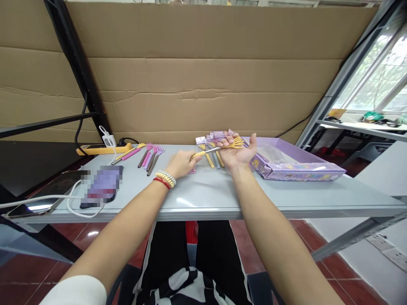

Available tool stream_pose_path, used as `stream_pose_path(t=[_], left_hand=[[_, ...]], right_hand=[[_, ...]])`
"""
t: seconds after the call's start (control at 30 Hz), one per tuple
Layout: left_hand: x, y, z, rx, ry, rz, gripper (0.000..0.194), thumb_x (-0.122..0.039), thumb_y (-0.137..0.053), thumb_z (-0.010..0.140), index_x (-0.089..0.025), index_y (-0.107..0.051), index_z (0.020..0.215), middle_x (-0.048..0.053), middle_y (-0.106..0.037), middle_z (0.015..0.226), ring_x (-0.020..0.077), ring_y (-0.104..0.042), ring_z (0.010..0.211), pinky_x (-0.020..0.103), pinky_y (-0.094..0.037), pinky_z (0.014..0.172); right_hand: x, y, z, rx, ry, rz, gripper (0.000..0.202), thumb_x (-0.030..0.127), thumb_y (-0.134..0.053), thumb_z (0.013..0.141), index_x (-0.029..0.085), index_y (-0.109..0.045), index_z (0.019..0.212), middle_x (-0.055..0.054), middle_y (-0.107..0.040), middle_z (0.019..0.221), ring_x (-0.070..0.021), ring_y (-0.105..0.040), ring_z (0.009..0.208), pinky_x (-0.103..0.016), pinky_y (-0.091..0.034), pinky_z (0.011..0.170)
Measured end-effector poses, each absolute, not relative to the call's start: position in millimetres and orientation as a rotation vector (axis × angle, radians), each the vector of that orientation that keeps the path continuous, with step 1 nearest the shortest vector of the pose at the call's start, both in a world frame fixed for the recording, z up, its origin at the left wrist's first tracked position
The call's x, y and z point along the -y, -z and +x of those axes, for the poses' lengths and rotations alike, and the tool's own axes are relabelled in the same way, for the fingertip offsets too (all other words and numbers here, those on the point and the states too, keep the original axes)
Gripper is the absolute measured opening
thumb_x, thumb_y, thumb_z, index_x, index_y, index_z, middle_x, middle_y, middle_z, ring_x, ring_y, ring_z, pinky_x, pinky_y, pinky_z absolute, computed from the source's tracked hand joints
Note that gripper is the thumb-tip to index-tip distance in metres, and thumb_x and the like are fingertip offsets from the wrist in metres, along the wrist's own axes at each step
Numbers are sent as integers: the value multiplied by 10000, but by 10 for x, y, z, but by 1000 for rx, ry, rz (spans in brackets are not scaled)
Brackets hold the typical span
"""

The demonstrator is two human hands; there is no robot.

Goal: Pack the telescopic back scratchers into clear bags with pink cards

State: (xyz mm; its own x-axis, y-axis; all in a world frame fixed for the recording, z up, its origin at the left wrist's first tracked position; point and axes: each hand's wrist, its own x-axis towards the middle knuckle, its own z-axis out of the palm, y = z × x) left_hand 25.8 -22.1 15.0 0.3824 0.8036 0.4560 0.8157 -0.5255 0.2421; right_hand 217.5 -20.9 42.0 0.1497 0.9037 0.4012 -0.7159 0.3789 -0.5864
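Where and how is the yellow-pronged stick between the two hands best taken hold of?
Take the stick by its yellow handle, probably best from the left, where the left hand holds it. The handle looks thicker than the silver shaft, and the spread prongs point right, at the right hand, so a grip there would be more awkward.

Left hand [182, 164] closed, palm down; right hand [237, 156] palm up.

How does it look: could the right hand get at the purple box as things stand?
Probably yes: the right hand is beside the purple box, and nothing visible stands between them. The yellow fork touching that hand may need moving off first; the left hand holds the other end.
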Motion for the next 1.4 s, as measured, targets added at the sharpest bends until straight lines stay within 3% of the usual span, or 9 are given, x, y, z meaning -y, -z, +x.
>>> stream_pose_path(t=[0.13,0.23,0.33,0.47,0.6,0.73,0.9,1.2,1.4], left_hand=[[205,-157,184,1582,803,-2572,343,-454,-384,921,-204,-564,770,48,-640,722,192,-569,673,287,-288,568],[301,-140,266,1527,893,-2810,343,-453,-359,926,-203,-514,750,13,-587,651,162,-517,607,280,-306,574],[446,-97,463,1436,1192,-3062,329,-477,-448,875,-203,-447,693,-30,-494,602,123,-439,560,264,-305,551],[592,-28,674,1403,1485,-3486,462,-495,-642,731,-207,-308,594,-73,-359,506,70,-326,464,237,-262,477],[643,3,684,1333,1431,-3872,504,-449,-710,672,-196,-308,503,-44,-424,445,59,-354,428,233,-255,456],[638,36,652,1150,1358,-4252,494,-293,-723,621,-200,-270,450,-73,-327,397,45,-299,399,236,-233,450],[603,111,660,1015,1246,-4311,336,-151,-621,572,-195,-325,418,-57,-380,391,62,-318,402,241,-226,438],[588,100,643,953,1079,-4311,266,-134,-558,536,-189,-340,395,-47,-385,394,67,-305,423,245,-238,449],[603,99,647,862,1173,-4375,277,-107,-564,541,-189,-335,409,-51,-379,392,62,-309,420,241,-232,456]], right_hand=[[194,-375,2174,864,-1217,-253,500,658,-362,843,221,-452,616,34,-368,523,-127,-428,486,-305,-456,544],[247,-418,2128,894,-1186,-243,504,639,-355,863,218,-451,604,37,-361,512,-112,-399,449,-272,-430,481],[395,-630,2076,926,-1193,-267,478,585,-392,885,213,-432,587,58,-304,466,-82,-303,380,-212,-330,383],[651,-1000,1895,1086,-1341,-384,386,470,-421,913,209,-459,630,84,-247,435,-54,-186,334,-165,-173,325],[768,-1131,1613,1217,-1472,-518,405,495,-531,855,217,-374,606,100,-204,435,-37,-133,331,-159,-134,314],[762,-1097,1516,1259,-1504,-556,459,558,-547,806,227,-303,604,107,-182,428,-37,-91,340,-172,-103,309],[842,-1089,1528,1269,-1467,-589,456,563,-508,795,231,-253,615,112,-165,429,-38,-54,358,-178,-82,322],[916,-1019,1493,1291,-1513,-554,442,555,-521,766,233,-253,627,115,-160,444,-35,-57,354,-171,-86,324],[919,-917,1500,1297,-1538,-547,423,544,-513,773,233,-262,634,115,-164,446,-38,-60,361,-168,-85,324]])
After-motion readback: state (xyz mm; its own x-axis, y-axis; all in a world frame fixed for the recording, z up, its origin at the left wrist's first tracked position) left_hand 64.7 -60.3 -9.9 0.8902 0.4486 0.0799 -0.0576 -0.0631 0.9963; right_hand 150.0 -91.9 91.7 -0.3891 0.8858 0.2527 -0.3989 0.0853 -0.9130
